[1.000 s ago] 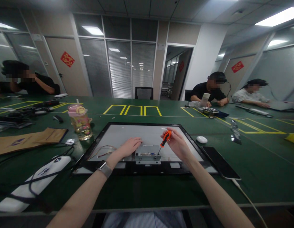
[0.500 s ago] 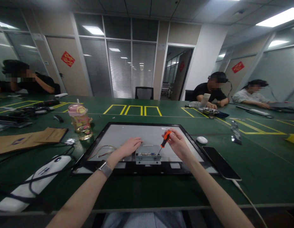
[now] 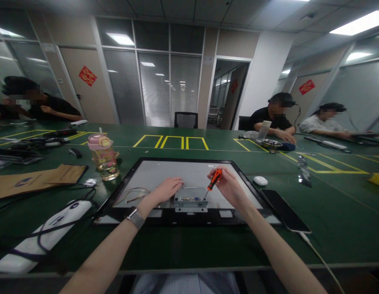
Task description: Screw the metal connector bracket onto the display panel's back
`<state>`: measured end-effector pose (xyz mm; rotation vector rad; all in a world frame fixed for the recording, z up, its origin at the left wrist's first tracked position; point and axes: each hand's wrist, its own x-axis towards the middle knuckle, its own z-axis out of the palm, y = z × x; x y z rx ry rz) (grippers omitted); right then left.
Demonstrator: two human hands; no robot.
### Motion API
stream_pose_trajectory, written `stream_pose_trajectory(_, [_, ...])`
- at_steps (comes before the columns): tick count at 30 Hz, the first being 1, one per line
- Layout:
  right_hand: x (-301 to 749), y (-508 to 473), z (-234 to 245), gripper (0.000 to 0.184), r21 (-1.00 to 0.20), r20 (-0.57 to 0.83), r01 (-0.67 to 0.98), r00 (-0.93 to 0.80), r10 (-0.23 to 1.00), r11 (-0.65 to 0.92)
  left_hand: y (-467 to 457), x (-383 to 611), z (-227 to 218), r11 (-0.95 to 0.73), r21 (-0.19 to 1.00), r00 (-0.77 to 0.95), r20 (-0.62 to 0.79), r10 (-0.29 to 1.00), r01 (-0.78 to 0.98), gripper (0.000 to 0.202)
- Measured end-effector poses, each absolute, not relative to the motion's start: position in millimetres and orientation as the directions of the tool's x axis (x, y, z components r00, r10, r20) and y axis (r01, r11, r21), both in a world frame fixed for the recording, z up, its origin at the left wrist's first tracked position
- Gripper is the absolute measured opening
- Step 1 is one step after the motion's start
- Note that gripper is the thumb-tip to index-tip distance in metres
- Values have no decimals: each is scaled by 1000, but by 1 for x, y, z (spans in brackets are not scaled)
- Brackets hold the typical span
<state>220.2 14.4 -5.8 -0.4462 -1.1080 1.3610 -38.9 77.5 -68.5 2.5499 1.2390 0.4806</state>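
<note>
A flat monitor panel [image 3: 152, 173] lies back-up on the green table, black frame around a grey metal back. A small metal board cover [image 3: 191, 198] with connectors sits near its front edge. My left hand [image 3: 167, 189] rests on the panel, fingers flat, touching the cover's left end. My right hand [image 3: 227, 185] is closed round an orange-handled screwdriver [image 3: 214, 180], whose tip points down at the cover's right side. Thin coloured wires [image 3: 131, 196] trail over the panel to the left.
A pink-lidded drink bottle [image 3: 103, 157] and brown paper bags [image 3: 39, 179] lie to the left. A white device with black cables [image 3: 39, 241] is at front left. A phone [image 3: 284, 210] on a cable and a white earbud case [image 3: 260, 180] lie right. Three people sit at the far edges.
The screwdriver handle has tilted slightly in my right hand; its tip stays on the cover. My left hand has not moved. The people at the far sides shifted a little.
</note>
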Motion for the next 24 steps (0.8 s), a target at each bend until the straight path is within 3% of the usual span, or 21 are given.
stream_pose_trajectory(4, [220, 15, -8, 7, -789, 407, -551, -138, 903, 271, 76, -39, -67, -593, 380, 576, 169, 799, 710, 40])
stream_pose_trajectory(10, [222, 15, -6, 13, -820, 352, -529, -166, 921, 218, 75, -38, -65, -589, 386, 573, 172, 802, 709, 41])
stream_pose_trajectory(17, [220, 15, -6, 4, -792, 398, -546, -127, 909, 271, 76, -39, -66, -597, 387, 581, 172, 796, 703, 41])
stream_pose_trajectory(24, [220, 15, -6, 16, -809, 380, -525, -121, 917, 266, 79, -40, -70, -596, 383, 579, 175, 797, 705, 41])
